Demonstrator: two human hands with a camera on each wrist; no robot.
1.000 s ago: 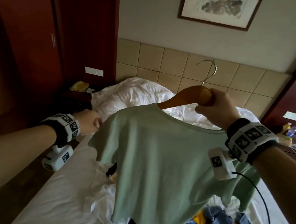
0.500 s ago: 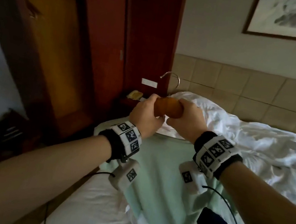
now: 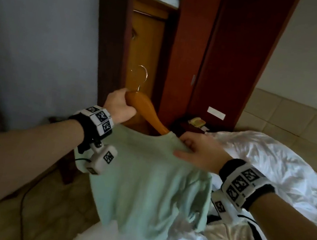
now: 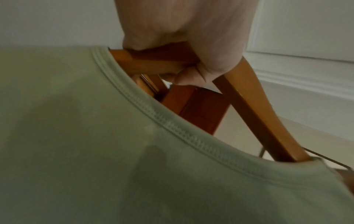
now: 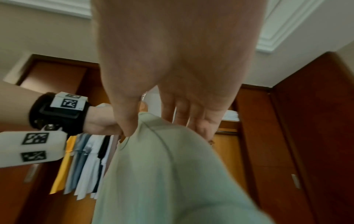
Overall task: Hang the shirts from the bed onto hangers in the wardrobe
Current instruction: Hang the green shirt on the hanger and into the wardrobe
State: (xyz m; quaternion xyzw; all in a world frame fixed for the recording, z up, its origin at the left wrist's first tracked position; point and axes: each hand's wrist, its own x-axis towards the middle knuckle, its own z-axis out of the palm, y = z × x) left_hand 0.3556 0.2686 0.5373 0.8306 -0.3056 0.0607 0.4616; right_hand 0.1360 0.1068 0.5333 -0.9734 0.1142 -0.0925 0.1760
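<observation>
left hand (image 3: pixel 119 104) has the wooden hanger (image 3: pixel 146 111) clenched, right hand (image 3: pixel 200 153) pinches the green t-shirt (image 3: pixel 144 179) shoulder, so I'd square that up before heading for the wardrobe (image 3: pixel 186 41) rail.

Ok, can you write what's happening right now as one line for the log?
left hand: grips wooden hanger | right hand: pinches green shirt shoulder | shirt: on hanger | wardrobe: ahead, open

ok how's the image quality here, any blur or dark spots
Head view: dim room, edges bent by the wide lens, green shirt soft. Left wrist view: shirt collar sharp, left hand blurred up close. Right wrist view: right hand and hung clothes smeared.
</observation>
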